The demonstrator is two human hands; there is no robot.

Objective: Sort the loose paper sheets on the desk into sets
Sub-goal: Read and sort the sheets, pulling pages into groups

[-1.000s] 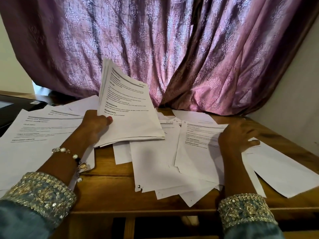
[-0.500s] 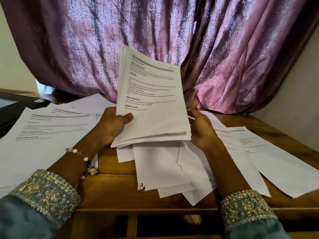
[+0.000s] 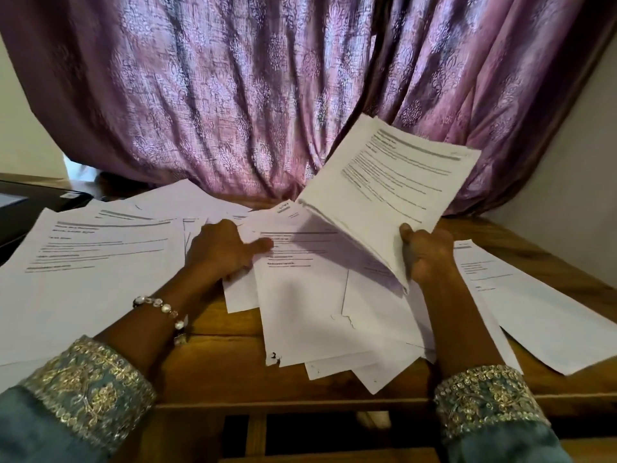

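- Swung rightward since earlier: held stack of sheets (image 3: 390, 198), now in right hand (image 3: 429, 257) only, long axis tilted up-left, raised over worktop (image 3: 220, 372).
- Right fingers curled, thumb pinching stack's lower corner.
- Left hand (image 3: 222, 252) pressing on middle sheet (image 3: 300, 295), fingers curled.

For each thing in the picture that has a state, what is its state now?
Right hand: grips the stack.
Stack of sheets: lifted, tilted.
Left hand: rests on the middle sheets.
Middle sheets: spread, overlapping.
Left sheets: flat on the desk.
Curtain: drawn.
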